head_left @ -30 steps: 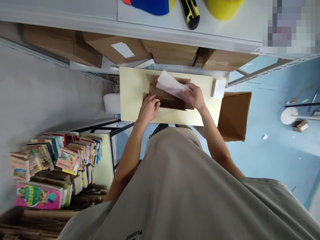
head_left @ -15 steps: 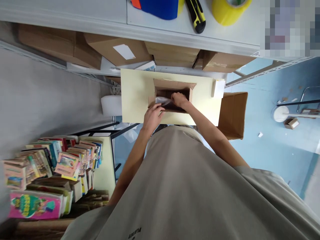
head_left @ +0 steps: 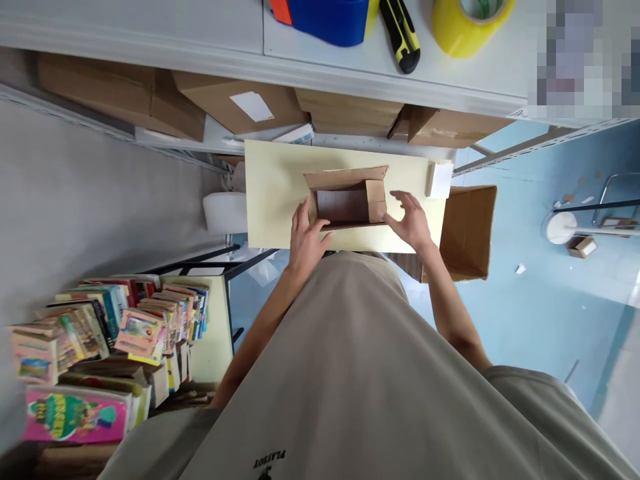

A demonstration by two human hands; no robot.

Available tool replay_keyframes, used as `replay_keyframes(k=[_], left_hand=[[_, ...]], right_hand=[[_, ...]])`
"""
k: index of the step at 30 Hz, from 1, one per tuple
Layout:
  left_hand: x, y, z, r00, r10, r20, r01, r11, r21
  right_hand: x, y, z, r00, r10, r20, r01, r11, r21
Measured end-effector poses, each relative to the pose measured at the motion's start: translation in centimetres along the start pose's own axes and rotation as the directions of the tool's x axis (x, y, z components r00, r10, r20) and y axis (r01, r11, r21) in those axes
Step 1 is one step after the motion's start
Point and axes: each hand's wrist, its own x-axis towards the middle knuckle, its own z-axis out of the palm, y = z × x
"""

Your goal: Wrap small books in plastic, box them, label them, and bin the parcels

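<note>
While the small open brown cardboard box (head_left: 347, 200) sits in the middle of the pale yellow rectangular counter (head_left: 273, 193), both hands are at its sides. The left hand (head_left: 306, 237) lies against the box's left wall, its fingers (head_left: 302, 217) bent over the near corner and touching the cardboard. The right hand (head_left: 413, 220) is just beside the right side of the box, its fingers (head_left: 400, 198) spread open and holding nothing (whether the fingertips touch the folded right flap, I cannot tell). Inside the box only a dark brown bottom shows. A small white paper block (head_left: 440, 179) stands at the counter's right edge, and a large open brown carton (head_left: 467, 230) is on the blue floor just beside the counter. On the grey shelf (head_left: 150, 27) above lie a yellow tape roll (head_left: 470, 23) and a yellow-black cutter (head_left: 401, 35). Colourful books (head_left: 115, 333) are stacked at the left.
</note>
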Motion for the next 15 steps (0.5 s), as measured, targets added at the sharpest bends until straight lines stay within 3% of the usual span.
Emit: replay_keyframes(k=[3,5,10,12,15], left_hand=[[-0.3,-0.5,0.5,0.997,-0.070,-0.036,0.068,0.997,-0.046],[-0.3,-0.7,0.9,0.995,-0.099,0.006,0.099,0.992,-0.073],[1.1,-1.7,1.9,0.992,-0.104,0.072,0.115,0.980,-0.161],[2.1,-2.3,2.3,0.989,-0.144,0.040,0.149,0.975,-0.166],[4.1,-3.0,2.7,0.979,-0.193,-0.070,0.184,0.976,-0.117]], right_hand=[[-1.0,2.1,-0.1,0.975,-0.002,0.222,-0.011,0.998,0.055],[-0.7,2.7,0.5,0.963,0.003,0.268,-0.008,1.000,0.016],[1.3,2.9,1.6,0.953,0.063,0.298,-0.052,0.998,-0.045],[2.0,3.1,1.8,0.949,0.096,0.299,-0.090,0.995,-0.036],[3.1,3.9,2.5,0.963,0.176,0.203,-0.164,0.984,-0.076]])
